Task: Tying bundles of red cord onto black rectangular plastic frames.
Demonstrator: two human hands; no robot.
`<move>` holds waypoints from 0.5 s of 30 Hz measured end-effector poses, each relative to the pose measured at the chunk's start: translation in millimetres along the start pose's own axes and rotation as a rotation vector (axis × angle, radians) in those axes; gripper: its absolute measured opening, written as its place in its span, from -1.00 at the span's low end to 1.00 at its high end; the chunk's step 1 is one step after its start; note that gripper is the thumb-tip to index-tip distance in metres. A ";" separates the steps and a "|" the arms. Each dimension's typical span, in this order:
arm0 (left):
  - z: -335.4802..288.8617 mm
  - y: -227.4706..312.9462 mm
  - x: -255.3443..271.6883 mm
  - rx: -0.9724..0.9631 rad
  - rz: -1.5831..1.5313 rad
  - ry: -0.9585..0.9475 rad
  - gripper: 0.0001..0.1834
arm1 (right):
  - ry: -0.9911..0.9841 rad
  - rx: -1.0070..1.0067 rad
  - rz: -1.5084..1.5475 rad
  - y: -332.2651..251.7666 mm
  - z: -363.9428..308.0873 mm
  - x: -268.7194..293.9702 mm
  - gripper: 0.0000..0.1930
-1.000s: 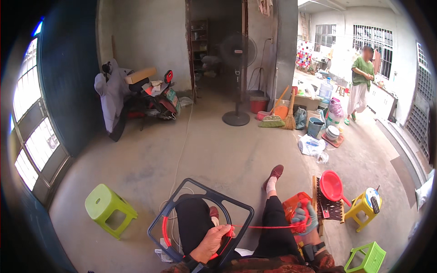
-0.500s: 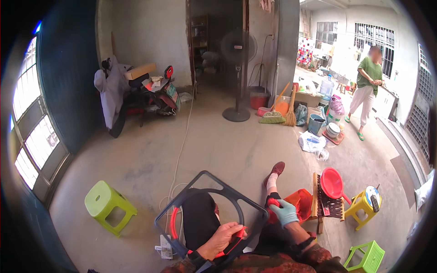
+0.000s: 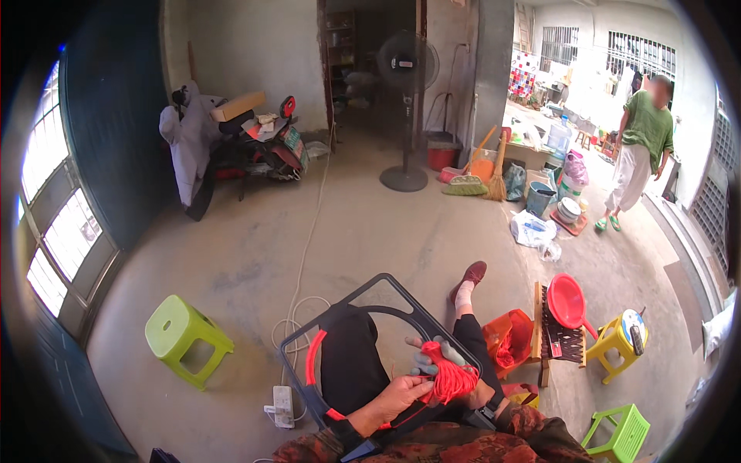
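Observation:
A dark square frame (image 3: 409, 287) with a round opening lies tilted across my lap; red cord (image 3: 312, 355) is wrapped round part of its ring. My left hand (image 3: 397, 400), bare, reaches across the ring with its fingers pinched at the red cord, beside the bundle. In my right hand (image 3: 429, 356), which wears a grey-blue glove, is a loose bundle of red cord (image 3: 454, 381); it hides part of the palm. Both hands meet at the frame's right side. Right of my leg an orange-red bag (image 3: 519, 328) holds more red material.
A green stool (image 3: 189, 339) stands to the left, with a white power strip (image 3: 282, 405) nearer me. To the right are a wooden rack (image 3: 538, 339), a red basin (image 3: 567, 299), a yellow stool (image 3: 616, 347) and another green stool (image 3: 621, 432). A person (image 3: 647, 139) stands far right.
My right hand has come left to the frame, bringing the red cord bundle against my left hand. The frame has shifted slightly right. The person in green has lowered their arms and moved.

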State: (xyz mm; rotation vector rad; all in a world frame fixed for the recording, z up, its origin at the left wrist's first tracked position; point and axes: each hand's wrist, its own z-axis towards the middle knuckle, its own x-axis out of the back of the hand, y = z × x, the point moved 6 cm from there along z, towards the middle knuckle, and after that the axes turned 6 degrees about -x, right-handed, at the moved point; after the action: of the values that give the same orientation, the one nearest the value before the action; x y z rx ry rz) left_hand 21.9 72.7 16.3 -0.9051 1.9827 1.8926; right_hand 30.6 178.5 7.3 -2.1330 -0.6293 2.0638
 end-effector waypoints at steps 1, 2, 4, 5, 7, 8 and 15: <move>-1.1 -0.6 2.9 0.019 0.065 0.065 -0.72 | -0.061 -0.010 -0.075 -0.1 -0.4 -5.2 -0.31; -2.1 0.4 4.2 0.022 0.105 0.104 -0.74 | -0.122 -0.017 -0.149 -0.1 0.0 -9.9 -0.27; -4.8 4.6 7.3 0.019 0.176 0.152 -0.74 | -0.183 -0.022 -0.224 -1.8 -2.1 -13.4 -0.23; -6.4 8.2 9.0 -0.004 0.194 0.169 -0.73 | -0.019 -0.019 -0.283 -4.0 -3.4 -2.7 -0.26; -11.8 16.4 14.7 -0.040 0.186 0.198 -0.73 | 0.147 -0.018 -0.341 -8.7 -11.7 12.1 -0.29; -16.0 19.9 19.5 -0.048 0.162 0.237 -0.73 | 0.234 0.006 -0.327 -12.3 -17.0 20.8 -0.35; -38.7 32.9 48.3 -0.118 -0.139 0.411 -0.76 | 0.282 0.571 0.022 -84.0 -124.8 58.1 -0.53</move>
State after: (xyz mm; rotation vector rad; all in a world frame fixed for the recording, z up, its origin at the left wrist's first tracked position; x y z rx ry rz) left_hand -25.9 21.5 19.7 -1.5275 1.9665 1.8766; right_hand 133.6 301.7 -7.9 -2.0166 0.0246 1.6346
